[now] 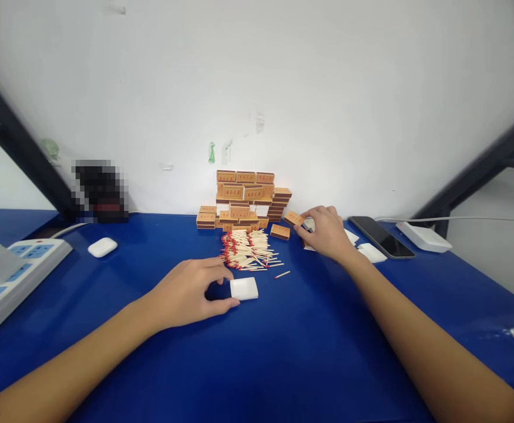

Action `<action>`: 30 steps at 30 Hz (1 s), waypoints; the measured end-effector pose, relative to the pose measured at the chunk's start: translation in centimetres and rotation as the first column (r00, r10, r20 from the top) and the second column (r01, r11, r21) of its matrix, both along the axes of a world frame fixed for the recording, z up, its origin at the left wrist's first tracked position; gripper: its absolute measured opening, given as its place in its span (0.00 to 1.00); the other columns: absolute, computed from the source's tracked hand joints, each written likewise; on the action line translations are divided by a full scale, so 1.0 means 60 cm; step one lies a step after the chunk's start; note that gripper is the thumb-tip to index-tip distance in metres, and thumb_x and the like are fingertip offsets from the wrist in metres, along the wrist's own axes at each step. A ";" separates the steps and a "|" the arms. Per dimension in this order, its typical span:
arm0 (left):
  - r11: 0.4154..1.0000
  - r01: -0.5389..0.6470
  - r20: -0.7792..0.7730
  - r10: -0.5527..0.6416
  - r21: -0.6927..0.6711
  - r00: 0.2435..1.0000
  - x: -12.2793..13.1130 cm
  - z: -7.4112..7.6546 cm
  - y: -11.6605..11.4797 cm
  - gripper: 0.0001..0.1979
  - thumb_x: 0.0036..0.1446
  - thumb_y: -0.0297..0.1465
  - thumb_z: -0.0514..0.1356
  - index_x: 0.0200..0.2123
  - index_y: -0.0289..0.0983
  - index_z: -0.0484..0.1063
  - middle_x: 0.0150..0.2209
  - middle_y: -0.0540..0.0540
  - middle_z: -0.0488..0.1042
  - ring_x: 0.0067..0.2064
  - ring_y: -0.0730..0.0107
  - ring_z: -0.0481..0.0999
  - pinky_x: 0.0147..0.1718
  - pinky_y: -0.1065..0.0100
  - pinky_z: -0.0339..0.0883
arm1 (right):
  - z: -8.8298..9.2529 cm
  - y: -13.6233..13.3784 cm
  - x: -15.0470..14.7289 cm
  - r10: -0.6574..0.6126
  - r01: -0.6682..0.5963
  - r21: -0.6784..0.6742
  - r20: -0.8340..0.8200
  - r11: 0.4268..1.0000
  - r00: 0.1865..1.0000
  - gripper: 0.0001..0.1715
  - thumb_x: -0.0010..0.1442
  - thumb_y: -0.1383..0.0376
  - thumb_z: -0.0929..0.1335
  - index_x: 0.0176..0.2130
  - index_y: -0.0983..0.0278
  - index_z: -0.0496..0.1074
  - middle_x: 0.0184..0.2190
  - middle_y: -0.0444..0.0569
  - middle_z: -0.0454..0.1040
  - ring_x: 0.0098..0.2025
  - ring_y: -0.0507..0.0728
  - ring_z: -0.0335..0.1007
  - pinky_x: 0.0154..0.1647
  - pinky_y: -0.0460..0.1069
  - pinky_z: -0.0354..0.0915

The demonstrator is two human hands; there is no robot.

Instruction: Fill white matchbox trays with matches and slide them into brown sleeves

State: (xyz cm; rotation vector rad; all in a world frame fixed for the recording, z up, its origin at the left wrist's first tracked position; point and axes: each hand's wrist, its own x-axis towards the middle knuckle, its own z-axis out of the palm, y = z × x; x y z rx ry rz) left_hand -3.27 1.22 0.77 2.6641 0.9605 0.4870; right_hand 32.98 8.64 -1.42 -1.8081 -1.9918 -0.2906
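My left hand (188,294) pinches the left end of a small white matchbox tray (244,288) between thumb and fingers, low over the blue table. My right hand (326,232) is at the right, with its thumb and fingers closed on the right end of an orange matchbox (294,219). White pieces lie partly hidden under that hand. A loose heap of red-tipped matches (248,249) lies between the hands, and a single match (282,274) lies apart from it. Another matchbox (280,232) lies flat just left of the right hand.
Stacked matchboxes (239,191) stand against the wall behind the heap. White trays (372,252), a phone (382,237) and a white box (424,237) with a cable are on the right. An earbud case (102,247) and a power strip (19,270) sit on the left.
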 end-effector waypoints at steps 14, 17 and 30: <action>1.000 0.007 -0.003 -0.007 0.004 1.000 -0.002 -0.003 0.001 0.13 0.62 0.43 0.67 0.43 0.40 0.78 0.38 0.50 0.76 0.30 0.73 0.70 0.29 0.68 0.61 | -0.011 0.000 -0.019 0.131 -0.136 -0.059 -0.094 0.989 0.987 0.22 0.62 0.59 0.71 0.55 0.61 0.74 0.42 0.54 0.83 0.51 0.69 0.72 0.47 0.60 0.65; 1.000 0.003 -0.001 -0.003 -0.002 1.000 -0.002 -0.003 0.002 0.13 0.61 0.43 0.67 0.43 0.41 0.78 0.38 0.51 0.76 0.30 0.73 0.70 0.29 0.68 0.61 | -0.013 0.006 -0.026 0.099 -0.103 -0.036 -0.103 0.994 0.990 0.20 0.63 0.58 0.71 0.53 0.61 0.74 0.41 0.53 0.83 0.51 0.70 0.72 0.48 0.60 0.62; 1.000 -0.004 -0.023 0.004 0.014 1.000 0.000 0.000 0.001 0.14 0.62 0.43 0.66 0.45 0.41 0.78 0.37 0.51 0.76 0.31 0.71 0.71 0.30 0.67 0.62 | -0.014 0.005 -0.056 0.003 -0.002 0.008 -0.070 1.000 0.998 0.15 0.66 0.52 0.69 0.37 0.61 0.75 0.35 0.53 0.81 0.46 0.68 0.70 0.44 0.58 0.58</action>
